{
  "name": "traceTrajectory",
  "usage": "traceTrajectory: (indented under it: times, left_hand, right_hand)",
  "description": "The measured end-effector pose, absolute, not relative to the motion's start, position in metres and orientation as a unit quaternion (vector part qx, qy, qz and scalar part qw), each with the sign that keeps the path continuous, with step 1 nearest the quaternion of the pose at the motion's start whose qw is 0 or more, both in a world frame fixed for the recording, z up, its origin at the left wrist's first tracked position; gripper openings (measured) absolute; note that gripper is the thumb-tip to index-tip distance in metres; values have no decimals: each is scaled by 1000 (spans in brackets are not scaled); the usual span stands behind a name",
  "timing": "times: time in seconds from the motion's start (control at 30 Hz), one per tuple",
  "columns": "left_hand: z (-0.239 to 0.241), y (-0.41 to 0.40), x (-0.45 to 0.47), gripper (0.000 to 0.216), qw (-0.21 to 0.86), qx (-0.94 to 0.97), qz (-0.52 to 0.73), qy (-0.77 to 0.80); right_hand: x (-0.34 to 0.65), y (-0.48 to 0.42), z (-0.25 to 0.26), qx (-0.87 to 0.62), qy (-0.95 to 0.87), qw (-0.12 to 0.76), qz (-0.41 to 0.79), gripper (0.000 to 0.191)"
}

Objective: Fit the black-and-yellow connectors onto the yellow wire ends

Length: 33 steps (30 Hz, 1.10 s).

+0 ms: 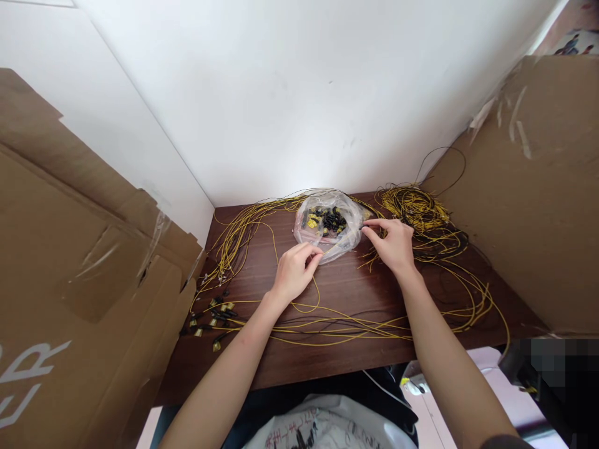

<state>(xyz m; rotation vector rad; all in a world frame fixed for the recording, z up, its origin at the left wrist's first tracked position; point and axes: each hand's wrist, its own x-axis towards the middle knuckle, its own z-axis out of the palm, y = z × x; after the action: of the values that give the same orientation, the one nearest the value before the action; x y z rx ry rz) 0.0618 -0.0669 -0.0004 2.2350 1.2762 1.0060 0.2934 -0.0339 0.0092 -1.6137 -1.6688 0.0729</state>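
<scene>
Mid-frame, the dark piece (363, 227) at the tips of the right hand (392, 245) is too small to identify. The forearms (234, 355) hide stretches of the yellow wires (337, 330) below. The left edge cuts off a cardboard box (93, 268), cropping its white lettering. At bottom centre, printed white material (322, 424) leaves the frame; lower right, pixelation obscures a dark shape (561, 380).

On table (346, 290) | bag (346, 242) rear-centre | wire tangle (416, 212) right of it | connectors (213, 322) front left
</scene>
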Motion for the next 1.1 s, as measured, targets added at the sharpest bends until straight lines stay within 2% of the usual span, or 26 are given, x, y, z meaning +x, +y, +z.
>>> traceTrajectory:
  times: [0.27,0.63,0.87,1.1]
  left_hand:
    - [0,-67,62,16,189,793,356,457]
    - [-1,-68,61,16,188,793,358,455]
    - [0,-68,61,16,187,793,361,454]
    - [0,-67,62,16,186,791,362,456]
  right_hand:
    - [299,-36,10,-678,-646,350,-19,23]
    - [306,-35,11,-679,-640,357,47,19]
    - [318,-32,4,-685,-659,309,9,27]
    - [323,-31,2,-695,-639,328,28,25]
